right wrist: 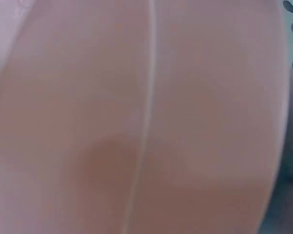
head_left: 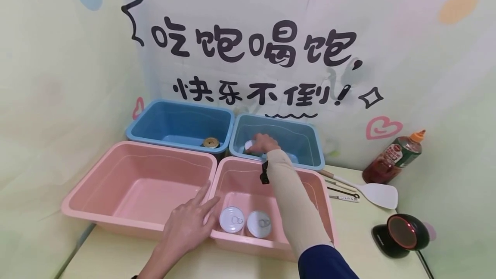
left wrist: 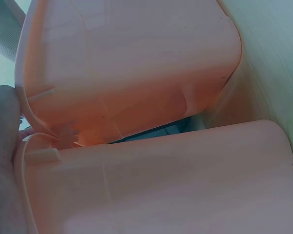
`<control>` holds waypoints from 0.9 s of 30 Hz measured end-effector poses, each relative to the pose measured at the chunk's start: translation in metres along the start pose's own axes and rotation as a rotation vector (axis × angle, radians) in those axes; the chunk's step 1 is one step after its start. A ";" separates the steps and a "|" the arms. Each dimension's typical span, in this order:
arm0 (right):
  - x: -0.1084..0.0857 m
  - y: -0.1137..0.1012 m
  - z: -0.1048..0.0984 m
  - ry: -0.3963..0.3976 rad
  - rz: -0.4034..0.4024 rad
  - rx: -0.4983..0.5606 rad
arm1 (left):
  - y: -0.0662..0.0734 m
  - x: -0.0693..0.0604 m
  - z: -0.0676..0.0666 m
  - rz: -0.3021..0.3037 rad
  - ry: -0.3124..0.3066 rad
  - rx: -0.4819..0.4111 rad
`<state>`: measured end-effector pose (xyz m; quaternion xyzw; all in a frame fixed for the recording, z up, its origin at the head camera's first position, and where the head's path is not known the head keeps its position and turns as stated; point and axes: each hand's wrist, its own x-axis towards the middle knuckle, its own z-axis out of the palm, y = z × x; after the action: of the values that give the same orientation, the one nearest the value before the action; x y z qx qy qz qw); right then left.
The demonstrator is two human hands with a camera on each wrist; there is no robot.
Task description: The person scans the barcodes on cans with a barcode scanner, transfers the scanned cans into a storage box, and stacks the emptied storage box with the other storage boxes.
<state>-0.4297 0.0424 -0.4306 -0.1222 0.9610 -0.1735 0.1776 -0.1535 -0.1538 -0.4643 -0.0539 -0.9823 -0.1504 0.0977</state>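
Four bins stand two by two on a pale bench (head_left: 360, 227), perhaps grouped to stay within reach. Seen from their shared centre, a dark blue bin (head_left: 174, 119) is at 10 o'clock, a light blue bin (head_left: 294, 137) at 2, the right pink bin (head_left: 242, 178) at 4 and the left pink bin (head_left: 143, 197) at 8.

A white-topped object (head_left: 249, 146) sits at the light blue bin's 9 o'clock, under the fingers of the right hand (head_left: 265, 142). Whether they pinch it or merely touch it, I cannot tell. Two white cans (head_left: 246, 222) stand side by side at the right pink bin's 8 o'clock.

The right arm stretches over that bin towards 12 o'clock, its hand angled down. The left hand (head_left: 190, 223), fingers spread and pointing to 1 o'clock, lies over the adjoining pink rims, probably steadying them.
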 end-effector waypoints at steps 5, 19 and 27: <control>0.006 0.003 0.006 -0.015 0.000 0.009 | 0.000 0.000 0.000 -0.004 0.009 0.004; 0.008 0.007 0.016 -0.036 -0.007 0.046 | 0.002 0.000 0.001 -0.003 -0.002 0.009; 0.015 0.008 0.021 -0.032 -0.009 0.035 | 0.002 0.000 0.000 -0.004 0.013 0.022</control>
<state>-0.4367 0.0385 -0.4567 -0.1259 0.9542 -0.1890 0.1945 -0.1527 -0.1522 -0.4635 -0.0499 -0.9834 -0.1399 0.1043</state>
